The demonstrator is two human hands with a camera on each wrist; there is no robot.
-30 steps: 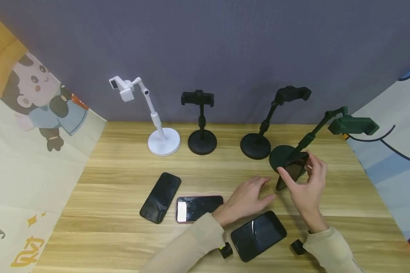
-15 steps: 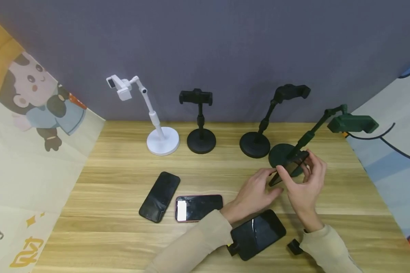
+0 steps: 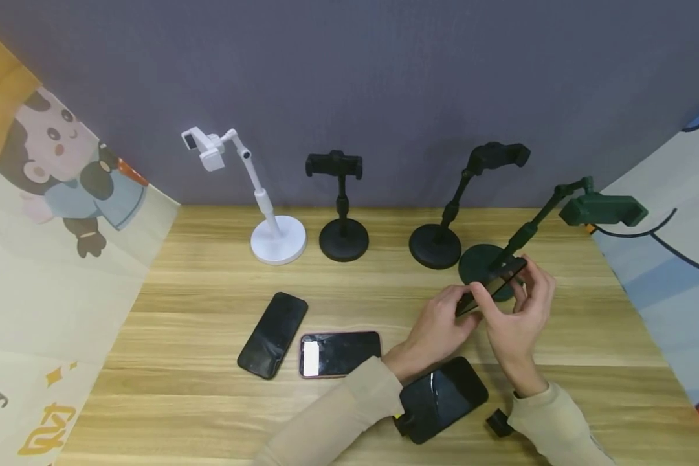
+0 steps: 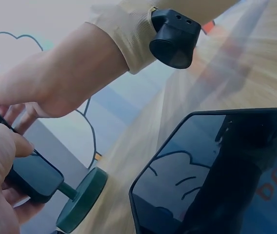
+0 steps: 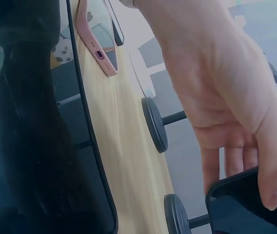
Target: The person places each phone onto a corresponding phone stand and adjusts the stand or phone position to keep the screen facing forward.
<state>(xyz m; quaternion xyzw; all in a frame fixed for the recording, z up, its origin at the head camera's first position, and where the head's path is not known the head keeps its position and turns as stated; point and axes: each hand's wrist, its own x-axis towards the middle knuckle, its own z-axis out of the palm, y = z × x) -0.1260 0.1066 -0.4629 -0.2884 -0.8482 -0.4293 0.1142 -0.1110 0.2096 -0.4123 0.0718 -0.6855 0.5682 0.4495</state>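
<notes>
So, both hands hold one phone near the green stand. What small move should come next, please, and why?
I would probably raise the held phone toward the holder of the green stand. The left hand and right hand both grip it, and in the head view it overlaps the base, lower than the holder, which carries no phone.

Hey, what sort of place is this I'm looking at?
Probably an indoor table set up as a small screened-off booth, though the wider room is not shown. A wood-grain tabletop meets a plain grey-blue backdrop, with cartoon-printed side panels on both sides.
</notes>
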